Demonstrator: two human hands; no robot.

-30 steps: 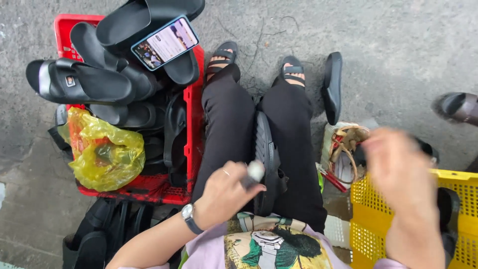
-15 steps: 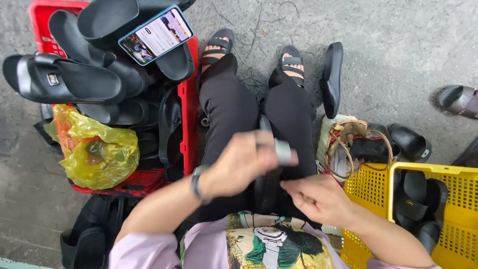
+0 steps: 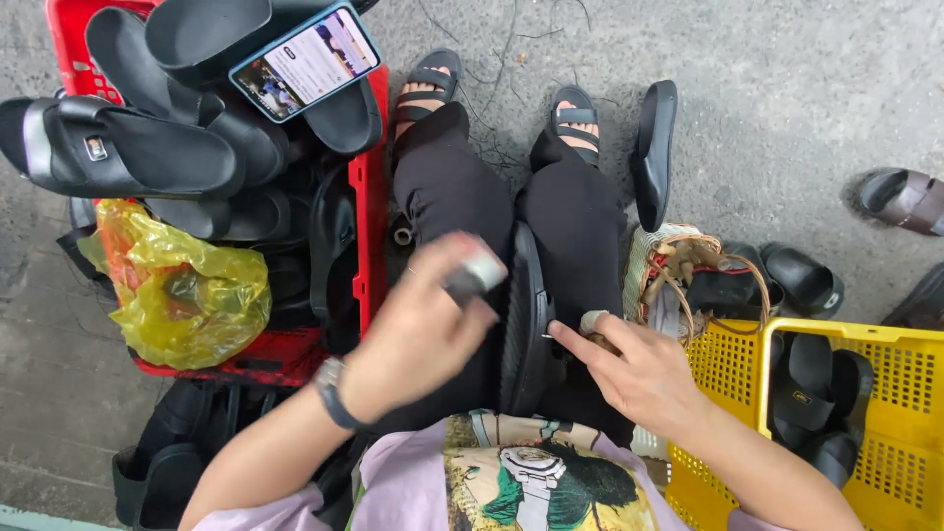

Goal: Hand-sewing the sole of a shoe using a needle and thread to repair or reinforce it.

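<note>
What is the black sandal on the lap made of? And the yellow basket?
The black sandal, steadied by the right hand, looks like matte rubber or foam: dull, ridged sole. The yellow basket looks like hard moulded plastic: glossy, with a grid of small holes.

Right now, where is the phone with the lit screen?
In the head view, upper left: the phone with the lit screen lies on black rubber sandals piled in the red plastic crate.

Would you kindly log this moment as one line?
left hand: holds small tool | right hand: steadies black sandal on lap | red crate left | yellow basket right
</note>
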